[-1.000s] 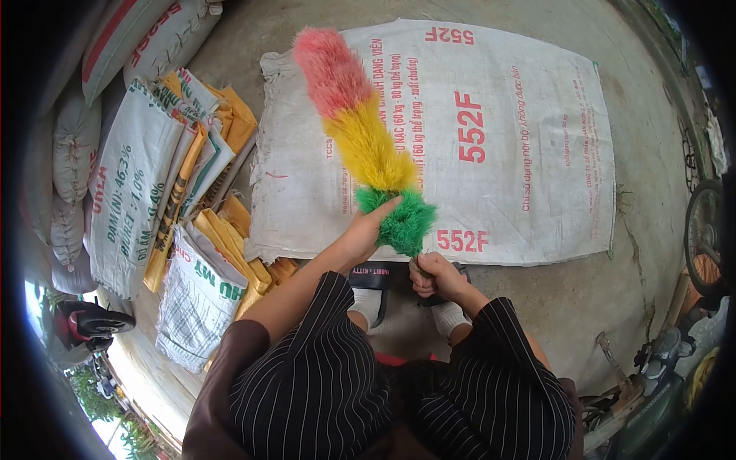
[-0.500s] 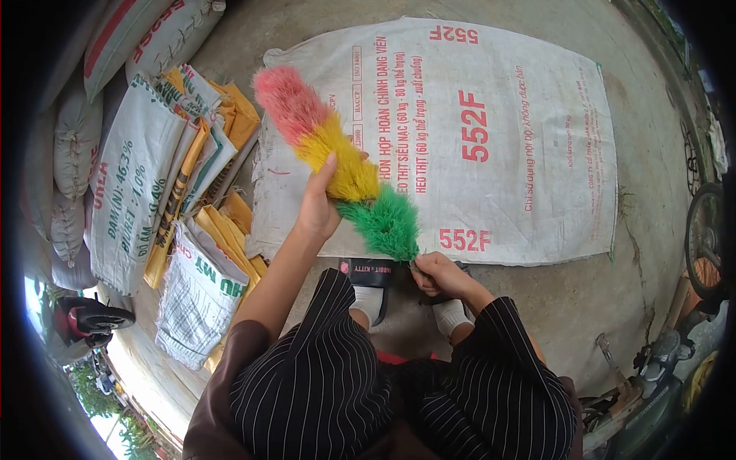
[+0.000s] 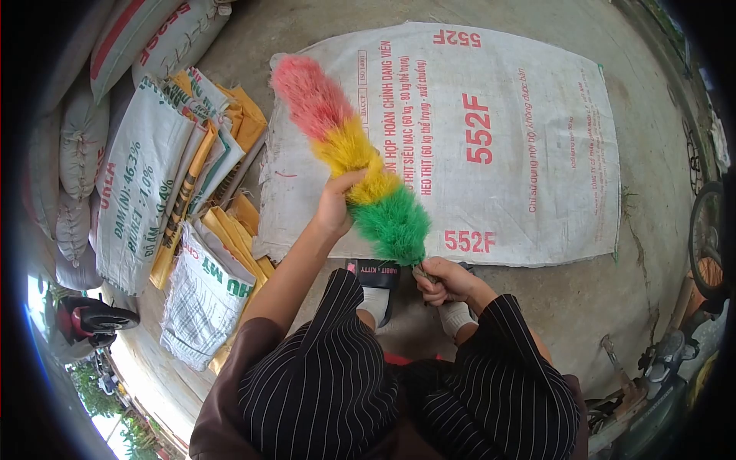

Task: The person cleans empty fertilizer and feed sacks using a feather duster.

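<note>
A fluffy duster (image 3: 395,218) in pink, yellow and green slants across my view, its pink end up and to the left. My left hand (image 3: 335,205) is closed around the yellow middle, with some fingers hidden in the fibres. Below the green end, my right hand (image 3: 448,280) grips the short handle, most of which its fingers cover. Under the duster, a white woven sack (image 3: 529,153) with red "552F" print lies flat on the ground.
Folded white and yellow sacks (image 3: 207,299) lie in piles at the left, beside stuffed sacks (image 3: 84,146). My slippered feet (image 3: 376,295) are at the sack's near edge. A motorbike (image 3: 659,383) stands at lower right, a bicycle wheel (image 3: 707,241) above it.
The duster has shifted slightly right in view, along with both hands. My left hand sits a little lower against the yellow part. The whole scene has also moved a little to the right.
</note>
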Motion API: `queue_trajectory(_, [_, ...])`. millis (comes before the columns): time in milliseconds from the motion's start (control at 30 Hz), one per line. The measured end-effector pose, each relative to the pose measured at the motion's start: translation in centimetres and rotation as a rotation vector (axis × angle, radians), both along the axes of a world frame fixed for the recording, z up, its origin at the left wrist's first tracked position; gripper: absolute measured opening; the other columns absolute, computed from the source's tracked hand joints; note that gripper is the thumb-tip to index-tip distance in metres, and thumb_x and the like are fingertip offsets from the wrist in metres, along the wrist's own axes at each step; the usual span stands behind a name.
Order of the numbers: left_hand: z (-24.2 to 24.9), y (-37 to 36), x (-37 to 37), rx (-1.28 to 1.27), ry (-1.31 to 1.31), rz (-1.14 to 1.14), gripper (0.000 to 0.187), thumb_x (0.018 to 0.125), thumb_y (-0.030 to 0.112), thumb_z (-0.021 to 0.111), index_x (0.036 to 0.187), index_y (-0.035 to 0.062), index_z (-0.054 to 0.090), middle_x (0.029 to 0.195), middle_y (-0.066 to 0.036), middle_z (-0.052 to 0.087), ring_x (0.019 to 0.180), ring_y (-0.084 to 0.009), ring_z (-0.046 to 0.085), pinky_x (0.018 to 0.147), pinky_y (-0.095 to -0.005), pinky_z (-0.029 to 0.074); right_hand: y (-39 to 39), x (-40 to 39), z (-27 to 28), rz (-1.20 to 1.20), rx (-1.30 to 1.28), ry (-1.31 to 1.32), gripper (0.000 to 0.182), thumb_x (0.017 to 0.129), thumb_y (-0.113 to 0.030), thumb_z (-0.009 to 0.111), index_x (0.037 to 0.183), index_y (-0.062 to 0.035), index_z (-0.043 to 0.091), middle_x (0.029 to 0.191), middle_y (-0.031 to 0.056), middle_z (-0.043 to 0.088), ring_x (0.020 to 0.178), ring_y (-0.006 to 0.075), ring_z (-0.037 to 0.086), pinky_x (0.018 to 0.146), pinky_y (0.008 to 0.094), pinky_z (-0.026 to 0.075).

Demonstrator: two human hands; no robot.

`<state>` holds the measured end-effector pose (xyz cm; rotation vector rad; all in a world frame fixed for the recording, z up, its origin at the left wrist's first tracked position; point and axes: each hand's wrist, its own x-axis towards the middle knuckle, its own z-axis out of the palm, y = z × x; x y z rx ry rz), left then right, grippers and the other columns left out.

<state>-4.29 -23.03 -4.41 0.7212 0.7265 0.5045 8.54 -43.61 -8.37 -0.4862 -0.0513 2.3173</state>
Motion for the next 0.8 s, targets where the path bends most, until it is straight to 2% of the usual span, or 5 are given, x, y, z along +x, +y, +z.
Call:
queue_trajectory(200, [5.2, 4.3, 0.7, -0.015, -0.107, 0.435, 0.037, 0.087, 0.034, 0.047, 0.113, 0.0076, 0.044, 0.088, -0.005, 0.054, 0.081, -0.0190, 0.053, 0.074, -0.0352, 0.043, -0.1, -0.6, -0.1, -0.037, 0.174, -0.730, 0.048, 0.094, -0.039, 0.034, 0.057, -0.0093, 0.039, 0.046, -0.0070, 0.024, 0.038, 0.0047, 0.020, 0.036, 0.0219, 0.017])
queue_trajectory(300, [2.3, 4.5, 0.0, -0.049, -0.080, 0.316, 0.020, 0.087, 0.039, 0.050, 0.090, 0.0189, 0.048, 0.060, 0.006, 0.033, 0.051, -0.0068, 0.034, 0.051, -0.0230, 0.034, -0.3, -0.6, -0.1, -0.005, 0.152, -0.740, 0.048, 0.094, -0.038, 0.033, 0.056, -0.0098, 0.037, 0.045, -0.0065, 0.024, 0.038, 0.0051, 0.019, 0.035, 0.0221, 0.016])
queue_trajectory(400, [0.9, 2.8, 0.5, -0.122, -0.197, 0.253, 0.026, 0.087, 0.042, 0.049, 0.083, 0.0168, 0.046, 0.059, 0.004, 0.036, 0.050, -0.0081, 0.034, 0.049, -0.0236, 0.033, -0.7, -0.5, -0.6, 0.042, 0.031, -0.303, 0.048, 0.094, -0.038, 0.032, 0.056, -0.0102, 0.035, 0.045, -0.0063, 0.024, 0.037, 0.0053, 0.018, 0.035, 0.0223, 0.015])
queue_trajectory(633, [2.6, 3.6, 0.3, -0.059, -0.170, 0.183, 0.026, 0.087, 0.041, 0.050, 0.091, 0.0156, 0.049, 0.064, 0.003, 0.042, 0.055, -0.0095, 0.042, 0.053, -0.0240, 0.039, -0.3, -0.6, -1.0, 0.016, 0.071, -0.268, 0.048, 0.094, -0.038, 0.033, 0.056, -0.0099, 0.037, 0.045, -0.0059, 0.025, 0.037, 0.0054, 0.019, 0.035, 0.0223, 0.016])
queue_trajectory(800, [5.5, 8.3, -1.2, 0.217, -0.031, 0.529, 0.036, 0.085, 0.041, 0.052, 0.106, 0.0113, 0.050, 0.082, -0.005, 0.056, 0.071, -0.0169, 0.055, 0.067, -0.0303, 0.048, -0.1, 0.3, 0.0, 0.023, 0.194, -0.769, 0.046, 0.094, -0.036, 0.034, 0.058, -0.0089, 0.043, 0.046, -0.0047, 0.031, 0.038, 0.0047, 0.025, 0.036, 0.0217, 0.020])
